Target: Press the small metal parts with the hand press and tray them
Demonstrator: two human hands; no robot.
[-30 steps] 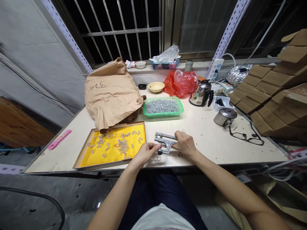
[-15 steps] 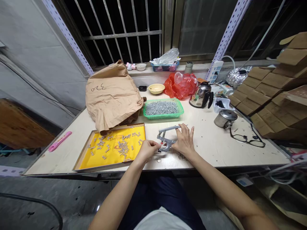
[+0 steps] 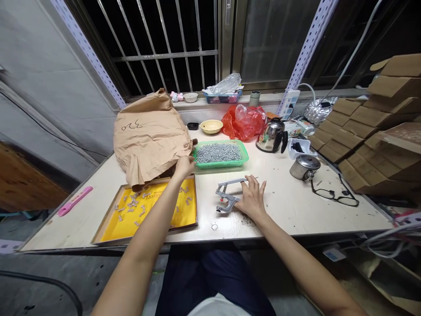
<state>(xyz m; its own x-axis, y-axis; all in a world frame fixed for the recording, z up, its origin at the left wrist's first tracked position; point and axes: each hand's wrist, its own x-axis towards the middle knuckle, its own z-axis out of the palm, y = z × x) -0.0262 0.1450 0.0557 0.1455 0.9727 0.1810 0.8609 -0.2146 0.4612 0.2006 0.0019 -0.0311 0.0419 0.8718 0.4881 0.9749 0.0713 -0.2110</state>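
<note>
My right hand (image 3: 253, 197) is closed around the grey metal hand press (image 3: 227, 204), a plier-like tool with a spring and a small red part. The tool rests low over the table, its jaw end pointing left with nothing visible in it. My left hand (image 3: 184, 166) is at the mouth of the brown paper bag (image 3: 148, 136), beside the green basket (image 3: 222, 165); its fingertips are partly hidden there. Under my left forearm lies a shallow tray (image 3: 108, 232) with a yellow bottom, holding scattered small metal parts (image 3: 132, 202). The basket is full of small silvery metal pieces (image 3: 219, 152).
A pink-handled tool (image 3: 75, 201) lies at the left. Toward the back are a yellow bowl (image 3: 211, 127), a red plastic bag (image 3: 243, 123) and a kettle (image 3: 271, 136). At right stand a metal cup (image 3: 304, 167), eyeglasses (image 3: 333, 196) and stacked cardboard boxes (image 3: 371, 131).
My left hand has left the jaw end of the hand press and moved up and left to the paper bag's mouth. My right hand still holds the press in place.
</note>
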